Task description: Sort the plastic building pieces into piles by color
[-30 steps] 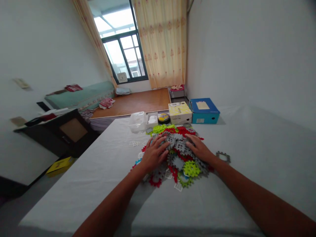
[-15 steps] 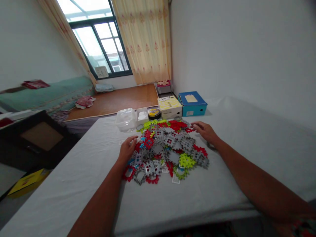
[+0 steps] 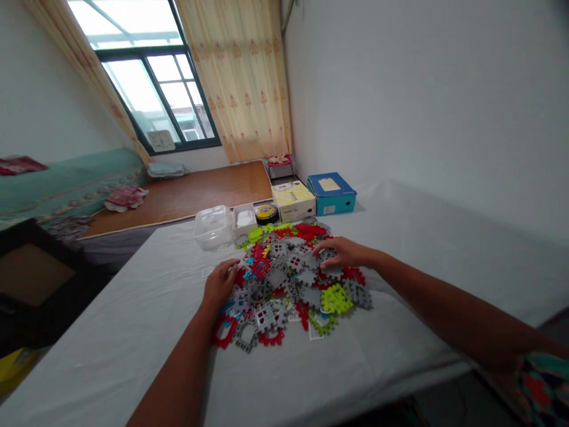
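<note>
A heap of flat plastic building pieces with toothed edges, grey, red, lime green and blue, lies on the white-covered table. My right hand reaches over the right part of the heap. Its thumb and fingers are apart above a grey toothed piece, and I see nothing held. At the heap's left edge rests my left hand, fingers loosely bent and apart, beside red and blue pieces. Near the front lie a lime green piece and a grey window-shaped piece.
Behind the heap stand a clear plastic tub, a small white box, a black-and-yellow round tin, a yellow-and-white box and a blue box. A wall runs along the right side.
My right hand has moved left and inward, from the heap's right edge to over the grey pieces. My left hand stays at the left edge. The camera view has shifted slightly.
</note>
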{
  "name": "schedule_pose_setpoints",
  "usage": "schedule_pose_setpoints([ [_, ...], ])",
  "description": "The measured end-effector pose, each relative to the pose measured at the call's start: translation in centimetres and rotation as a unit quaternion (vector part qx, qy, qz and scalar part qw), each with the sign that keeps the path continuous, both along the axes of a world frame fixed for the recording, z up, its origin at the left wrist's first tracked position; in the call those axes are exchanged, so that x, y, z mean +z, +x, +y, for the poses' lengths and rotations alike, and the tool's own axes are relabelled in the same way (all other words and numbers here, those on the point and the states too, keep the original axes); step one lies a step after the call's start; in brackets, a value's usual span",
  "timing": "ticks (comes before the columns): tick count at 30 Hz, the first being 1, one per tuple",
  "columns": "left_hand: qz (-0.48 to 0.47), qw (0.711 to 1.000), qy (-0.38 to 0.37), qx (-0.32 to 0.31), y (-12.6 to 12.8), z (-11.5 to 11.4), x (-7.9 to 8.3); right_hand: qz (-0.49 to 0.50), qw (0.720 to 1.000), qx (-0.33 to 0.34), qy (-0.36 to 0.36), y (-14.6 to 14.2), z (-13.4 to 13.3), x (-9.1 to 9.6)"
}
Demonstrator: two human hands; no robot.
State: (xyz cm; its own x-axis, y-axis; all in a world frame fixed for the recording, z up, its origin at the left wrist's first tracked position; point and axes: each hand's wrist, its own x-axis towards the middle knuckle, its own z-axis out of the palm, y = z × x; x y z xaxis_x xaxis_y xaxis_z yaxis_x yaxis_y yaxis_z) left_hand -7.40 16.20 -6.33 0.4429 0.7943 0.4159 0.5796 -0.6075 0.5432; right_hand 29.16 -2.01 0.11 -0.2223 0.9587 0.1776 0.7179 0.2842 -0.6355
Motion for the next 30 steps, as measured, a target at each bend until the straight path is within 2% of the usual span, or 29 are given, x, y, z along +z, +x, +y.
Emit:
schedule_pose_setpoints([
  [4, 0.015, 1.0, -0.005, -0.003, -0.1, 0.4, -0.2, 0.034, 0.999, -0.004, 0.033, -0.1, 1.2, 0.3],
  [8, 0.021, 1.0, -0.003, -0.003, -0.3, 0.6, -0.3, 0.083, 0.996, -0.012, 0.03, -0.1, 2.9, -1.1],
  [11, 0.028, 1.0, -0.002, 0.001, -0.5, 0.7, -0.2, 0.062, 0.997, -0.033, 0.041, 2.1, 4.1, -1.7],
  [12, 0.03, 1.0, 0.0, 0.004, -0.5, 0.7, -0.2, 0.036, 0.996, -0.062, 0.049, 3.6, 4.6, -1.7],
  [14, 0.034, 0.999, 0.005, 0.006, -0.6, 0.8, -0.1, -0.05, 0.984, -0.164, 0.053, 7.3, 5.4, -1.5],
  [16, 0.039, 0.999, 0.009, 0.0, -0.5, 0.8, -0.1, -0.149, 0.946, -0.288, 0.023, 11.4, 6.1, -1.6],
  [19, 0.042, 0.999, 0.013, -0.011, -0.5, 0.8, -0.1, -0.189, 0.914, -0.359, -0.012, 16.0, 7.0, -2.5],
  [21, 0.043, 0.999, 0.016, -0.014, -0.5, 0.8, -0.2, -0.193, 0.909, -0.369, -0.02, 17.5, 7.5, -3.4],
  [24, 0.044, 0.999, 0.02, -0.013, -0.6, 0.8, -0.3, -0.199, 0.901, -0.384, -0.023, 18.3, 8.0, -4.4],
  [27, 0.039, 0.999, 0.021, -0.012, -0.7, 0.8, -0.4, -0.199, 0.898, -0.39, -0.031, 18.4, 8.1, -4.3],
  [30, 0.038, 0.999, 0.018, -0.017, -0.6, 0.9, -0.6, -0.189, 0.91, -0.366, -0.052, 18.0, 7.5, -3.7],
])
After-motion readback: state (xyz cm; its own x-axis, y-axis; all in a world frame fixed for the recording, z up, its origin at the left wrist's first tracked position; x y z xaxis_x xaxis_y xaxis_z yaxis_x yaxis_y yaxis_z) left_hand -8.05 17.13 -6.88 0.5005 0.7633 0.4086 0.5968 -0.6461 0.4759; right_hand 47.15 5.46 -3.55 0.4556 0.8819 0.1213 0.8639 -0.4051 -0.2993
